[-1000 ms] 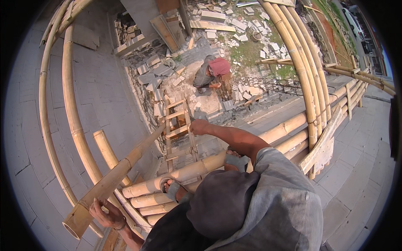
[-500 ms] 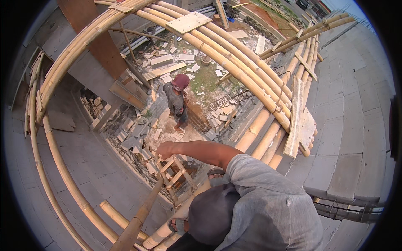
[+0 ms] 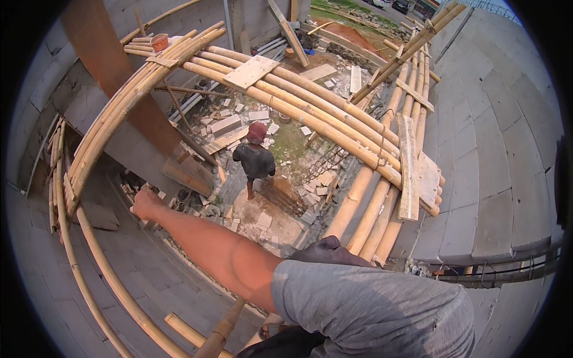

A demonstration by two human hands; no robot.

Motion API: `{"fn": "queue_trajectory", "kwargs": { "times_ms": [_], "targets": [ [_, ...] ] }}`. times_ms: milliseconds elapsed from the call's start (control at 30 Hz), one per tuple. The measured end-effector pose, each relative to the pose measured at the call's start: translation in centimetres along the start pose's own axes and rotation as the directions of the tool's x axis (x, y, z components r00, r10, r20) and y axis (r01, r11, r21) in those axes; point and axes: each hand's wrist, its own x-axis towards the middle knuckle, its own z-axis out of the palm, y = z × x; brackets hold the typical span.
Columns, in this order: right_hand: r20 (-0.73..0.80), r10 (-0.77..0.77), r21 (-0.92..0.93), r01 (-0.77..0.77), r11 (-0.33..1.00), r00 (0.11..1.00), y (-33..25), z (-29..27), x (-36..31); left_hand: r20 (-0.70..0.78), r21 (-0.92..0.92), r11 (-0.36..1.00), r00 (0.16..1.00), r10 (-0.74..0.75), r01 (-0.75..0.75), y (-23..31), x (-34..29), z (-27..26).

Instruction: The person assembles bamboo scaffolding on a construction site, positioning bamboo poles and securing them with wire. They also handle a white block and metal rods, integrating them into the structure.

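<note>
My right hand (image 3: 149, 206) is at the end of a bare arm stretched across to the left from a grey sleeve (image 3: 376, 310). Its fingers curl away from view, and anything inside them is hidden. The hand appears over the grey block wall (image 3: 161, 268) and rubble at the left; I cannot tell whether it touches anything. Below the sleeve, dark cloth (image 3: 286, 345) and part of a sandalled foot (image 3: 274, 329) show by a bamboo pole (image 3: 224, 328). My left hand is out of sight.
Bundled bamboo poles (image 3: 304, 110) with plank pieces (image 3: 250, 71) span the space ahead. A person (image 3: 255, 156) in maroon headwear stands below, back turned, among broken blocks. An orange bucket (image 3: 159, 42) rests on poles at the far left. Block walls (image 3: 501, 143) rise at the right.
My right arm has swung left and reaches farther out. The view has shifted, bringing the orange bucket into sight. The person below has turned their back.
</note>
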Motion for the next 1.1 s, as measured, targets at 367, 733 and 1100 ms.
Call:
{"fn": "queue_trajectory", "kwargs": {
  "times_ms": [367,733,1100],
  "targets": [
    [0.216,0.174,-0.39,-0.079,0.918,0.961,11.7,-3.0,-1.5,-0.015,-0.039,0.998,0.999,-0.049,0.048,-1.1,0.2,0.5],
    [0.292,0.138,-0.35,-0.029,0.936,0.946,11.1,-2.4,-2.2,-0.062,-0.124,0.992,0.998,0.011,-0.019,0.3,-2.1,0.3],
    [0.292,0.127,-0.346,-0.019,0.938,0.948,12.5,-0.7,-0.8,-0.037,-0.167,0.986,0.999,-0.025,0.019,2.4,-2.3,-0.4]
  ]
}}
